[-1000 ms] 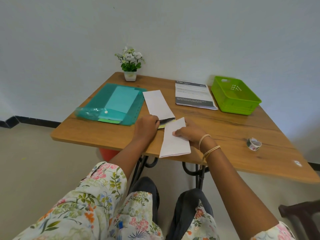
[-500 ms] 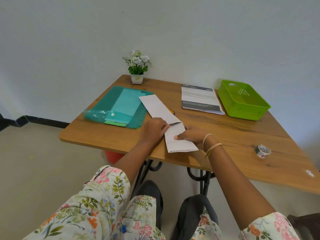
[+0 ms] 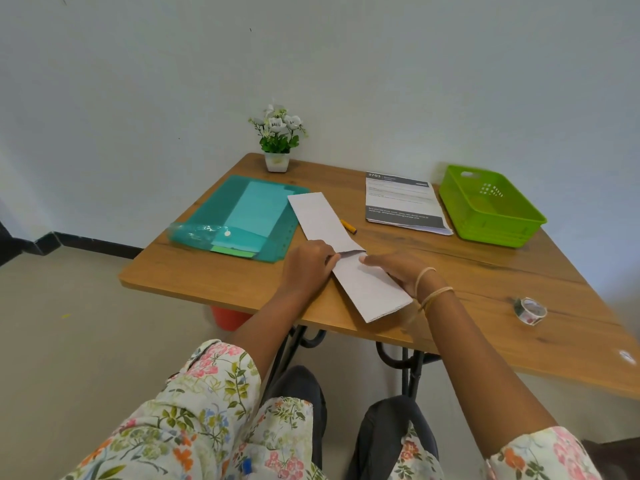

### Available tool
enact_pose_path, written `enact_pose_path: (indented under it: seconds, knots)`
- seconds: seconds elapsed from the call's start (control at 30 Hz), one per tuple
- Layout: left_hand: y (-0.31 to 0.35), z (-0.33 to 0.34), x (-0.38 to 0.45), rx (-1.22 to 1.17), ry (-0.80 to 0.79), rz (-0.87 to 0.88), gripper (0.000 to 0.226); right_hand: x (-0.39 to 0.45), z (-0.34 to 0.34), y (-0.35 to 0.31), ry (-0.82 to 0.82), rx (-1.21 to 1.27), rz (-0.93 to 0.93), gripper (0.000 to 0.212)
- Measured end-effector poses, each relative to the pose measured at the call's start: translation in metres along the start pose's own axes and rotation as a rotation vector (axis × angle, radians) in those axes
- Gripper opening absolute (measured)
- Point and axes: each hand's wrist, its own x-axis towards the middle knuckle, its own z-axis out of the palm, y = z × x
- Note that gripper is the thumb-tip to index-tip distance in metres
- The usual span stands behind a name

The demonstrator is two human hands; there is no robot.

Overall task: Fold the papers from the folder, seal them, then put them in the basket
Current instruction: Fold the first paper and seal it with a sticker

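I saw the folded white paper (image 3: 349,268) lying on the bench (image 3: 485,271) near its front edge. My left hand (image 3: 306,263) pinched the paper's crease with curled fingers; my right hand (image 3: 398,268) pressed flat on it, fingers straight. The green basket (image 3: 491,211) sat far right, the teal folder (image 3: 242,216) far left.

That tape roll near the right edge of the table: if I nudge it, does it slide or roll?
The tape roll seems to lie tilted rather than flat, so a nudge may rock or roll it. It looks small and light, probably skidding easily on the smooth table.
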Motion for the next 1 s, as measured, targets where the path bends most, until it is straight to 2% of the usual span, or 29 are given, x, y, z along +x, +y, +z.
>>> enact_pose_path:
  seconds: [0.07,0.13,0.2,0.27,0.37,0.5,0.63,0.73,0.77,0.87,0.93,1.0]
  knots:
    - [0.001,-0.001,0.0,0.025,0.017,-0.018,0.023,-0.005,-0.003,0.007,-0.003,-0.135,0.019,0.053]
    - [0.003,-0.001,0.0,0.034,0.028,-0.021,0.021,-0.012,-0.008,0.01,-0.049,-0.211,0.047,0.045]
    - [0.004,-0.001,0.0,0.041,0.03,-0.016,0.021,-0.018,-0.013,0.011,-0.079,-0.141,0.061,0.031]
    - [0.003,0.0,0.001,0.041,0.018,-0.003,0.021,-0.019,-0.013,0.009,-0.042,-0.008,0.062,0.027]
    - [0.002,0.001,0.0,0.013,-0.018,0.026,0.021,-0.013,-0.002,0.006,0.084,0.146,0.036,0.032]
    - [0.002,-0.001,-0.002,-0.05,-0.045,0.052,0.02,0.002,0.021,0.008,0.21,0.31,-0.113,0.036]
    - [0.003,-0.002,-0.002,-0.058,-0.047,0.08,0.02,0.011,0.037,0.013,0.313,0.34,-0.186,0.015]
    - [0.003,-0.002,-0.002,-0.062,-0.04,0.063,0.019,0.01,0.034,0.016,0.24,0.394,-0.266,0.008]
    - [0.003,-0.002,-0.002,-0.062,-0.038,0.054,0.019,0.007,0.03,0.017,0.18,0.41,-0.293,0.011]
    - [0.003,-0.001,-0.002,-0.07,-0.03,0.034,0.019,-0.002,0.016,0.022,-0.015,0.473,-0.339,0.038]
    - [0.003,-0.001,-0.002,-0.079,-0.025,0.026,0.019,-0.003,0.008,0.027,-0.09,0.485,-0.361,0.041]
    - [0.003,0.0,-0.002,-0.083,-0.023,0.023,0.019,-0.003,0.006,0.03,-0.082,0.456,-0.378,0.039]
